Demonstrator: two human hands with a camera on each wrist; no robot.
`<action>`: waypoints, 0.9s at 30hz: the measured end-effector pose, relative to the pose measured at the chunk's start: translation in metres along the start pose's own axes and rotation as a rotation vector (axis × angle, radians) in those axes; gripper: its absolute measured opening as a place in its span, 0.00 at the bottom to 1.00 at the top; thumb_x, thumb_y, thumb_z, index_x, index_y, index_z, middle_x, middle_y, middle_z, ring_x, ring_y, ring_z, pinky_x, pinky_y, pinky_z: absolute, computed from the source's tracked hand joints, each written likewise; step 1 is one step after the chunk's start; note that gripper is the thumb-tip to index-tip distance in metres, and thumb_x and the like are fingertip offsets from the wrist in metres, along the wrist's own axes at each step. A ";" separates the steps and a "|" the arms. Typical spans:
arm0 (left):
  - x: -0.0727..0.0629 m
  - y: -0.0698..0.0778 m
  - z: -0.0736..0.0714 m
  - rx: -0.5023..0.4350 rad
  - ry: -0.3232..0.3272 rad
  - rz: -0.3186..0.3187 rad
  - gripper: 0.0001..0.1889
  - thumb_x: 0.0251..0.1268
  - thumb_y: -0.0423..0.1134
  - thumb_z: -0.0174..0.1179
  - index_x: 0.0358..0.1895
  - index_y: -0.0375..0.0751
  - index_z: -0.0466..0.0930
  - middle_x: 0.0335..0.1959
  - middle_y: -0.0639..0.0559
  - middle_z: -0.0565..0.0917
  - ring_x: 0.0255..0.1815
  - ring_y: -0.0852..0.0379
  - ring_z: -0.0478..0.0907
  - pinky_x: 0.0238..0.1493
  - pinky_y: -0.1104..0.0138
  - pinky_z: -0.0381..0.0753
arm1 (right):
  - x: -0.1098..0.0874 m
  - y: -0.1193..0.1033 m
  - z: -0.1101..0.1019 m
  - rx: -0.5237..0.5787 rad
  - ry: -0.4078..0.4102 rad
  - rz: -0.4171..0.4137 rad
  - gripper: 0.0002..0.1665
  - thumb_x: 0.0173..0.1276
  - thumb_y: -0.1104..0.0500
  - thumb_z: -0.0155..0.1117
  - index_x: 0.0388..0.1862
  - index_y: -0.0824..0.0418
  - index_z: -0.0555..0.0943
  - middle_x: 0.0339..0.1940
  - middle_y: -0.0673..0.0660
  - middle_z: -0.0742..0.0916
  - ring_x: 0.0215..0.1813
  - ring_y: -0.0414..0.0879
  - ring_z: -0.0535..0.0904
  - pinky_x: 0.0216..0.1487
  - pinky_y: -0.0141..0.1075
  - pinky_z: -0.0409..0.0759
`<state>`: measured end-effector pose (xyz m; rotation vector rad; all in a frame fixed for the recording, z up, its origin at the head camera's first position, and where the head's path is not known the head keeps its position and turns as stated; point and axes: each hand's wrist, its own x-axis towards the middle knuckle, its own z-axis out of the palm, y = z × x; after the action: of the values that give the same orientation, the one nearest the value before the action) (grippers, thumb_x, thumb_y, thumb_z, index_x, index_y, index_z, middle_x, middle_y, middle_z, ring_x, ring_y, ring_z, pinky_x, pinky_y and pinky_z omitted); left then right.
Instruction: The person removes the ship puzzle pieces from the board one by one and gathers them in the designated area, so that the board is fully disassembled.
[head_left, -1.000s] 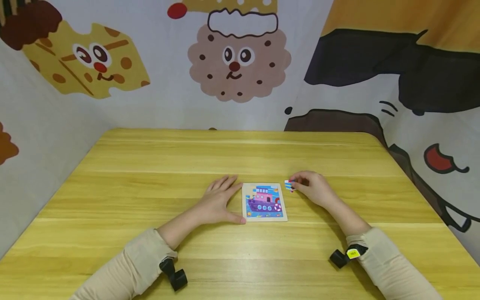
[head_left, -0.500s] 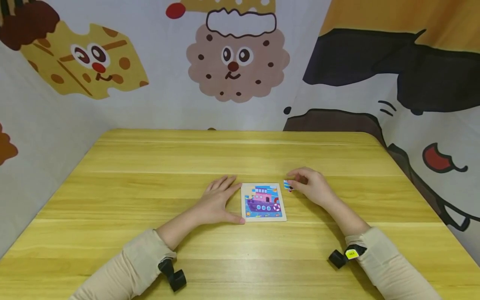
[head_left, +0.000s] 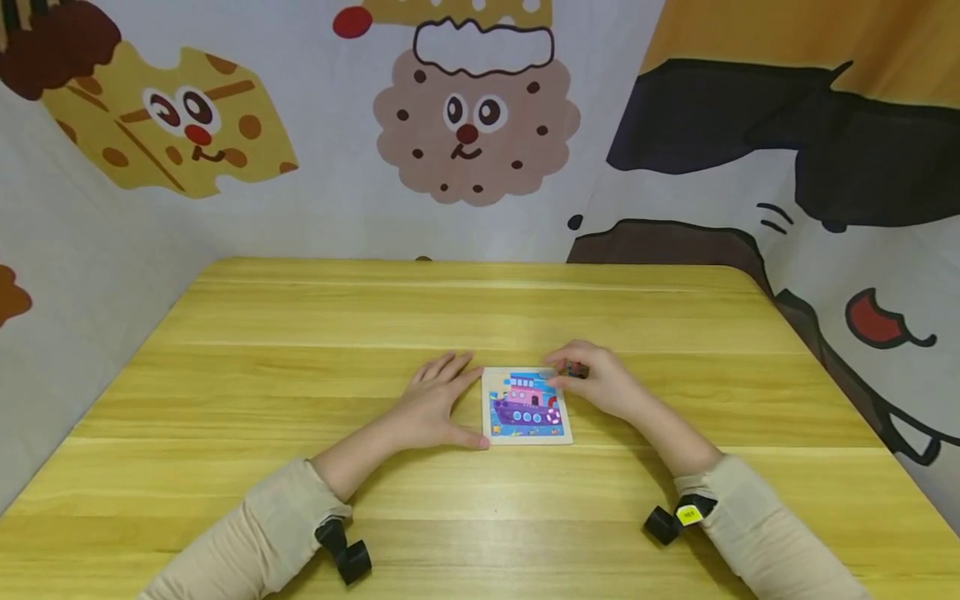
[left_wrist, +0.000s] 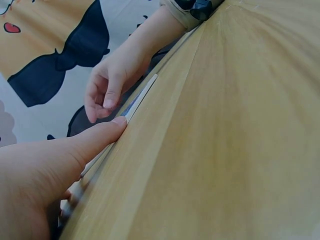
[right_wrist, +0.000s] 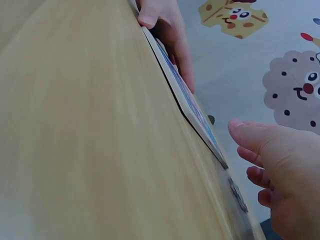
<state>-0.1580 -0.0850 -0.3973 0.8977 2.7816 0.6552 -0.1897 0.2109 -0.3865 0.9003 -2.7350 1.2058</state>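
Observation:
A square jigsaw puzzle [head_left: 528,412] with a purple and pink boat picture lies in a pale wooden frame. Bare wood shows at its upper left. My left hand [head_left: 429,408] spreads along the frame's left side, thumb at the near corner and index finger at the far one. Over the upper right corner is my right hand [head_left: 600,383], thumb and index finger apart, the other fingers loosely bent; no piece shows between the fingertips. Beneath it, a small dark puzzle piece [head_left: 575,369] lies beside the frame, partly hidden. The right wrist view shows this flat piece [right_wrist: 238,195] on the tabletop.
The wooden table [head_left: 480,517] stretches around the puzzle on all sides. Behind it hangs a white cloth [head_left: 322,225] with cartoon food prints. A black wrist device [head_left: 345,554] sits on the left sleeve, and another wrist device [head_left: 667,523] on the right.
My right hand has moved left from the loose piece beside the frame to above the puzzle's upper right corner. The left hand and the puzzle stay in place.

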 end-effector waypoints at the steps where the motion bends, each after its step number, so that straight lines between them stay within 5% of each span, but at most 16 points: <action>1: 0.000 0.000 0.000 -0.002 0.001 0.000 0.58 0.43 0.74 0.62 0.76 0.44 0.53 0.77 0.45 0.45 0.76 0.43 0.37 0.70 0.45 0.36 | 0.001 -0.001 0.001 -0.001 -0.010 -0.011 0.15 0.60 0.62 0.71 0.47 0.59 0.85 0.34 0.49 0.82 0.34 0.45 0.72 0.33 0.35 0.73; 15: 0.001 0.000 0.001 -0.012 0.007 -0.002 0.58 0.43 0.74 0.63 0.75 0.44 0.54 0.77 0.45 0.46 0.76 0.43 0.38 0.69 0.45 0.37 | 0.020 -0.016 0.017 -0.008 -0.200 -0.002 0.17 0.60 0.60 0.71 0.50 0.57 0.84 0.30 0.46 0.80 0.29 0.43 0.72 0.29 0.33 0.73; 27: 0.001 0.000 0.003 0.001 0.003 -0.001 0.58 0.43 0.75 0.62 0.75 0.44 0.54 0.77 0.46 0.46 0.76 0.44 0.37 0.69 0.45 0.37 | 0.029 -0.021 0.016 -0.055 -0.284 -0.040 0.19 0.60 0.61 0.71 0.52 0.58 0.84 0.30 0.46 0.81 0.29 0.41 0.72 0.30 0.33 0.74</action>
<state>-0.1584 -0.0834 -0.4003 0.8961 2.7853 0.6560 -0.1998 0.1739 -0.3770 1.1980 -2.9295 1.0634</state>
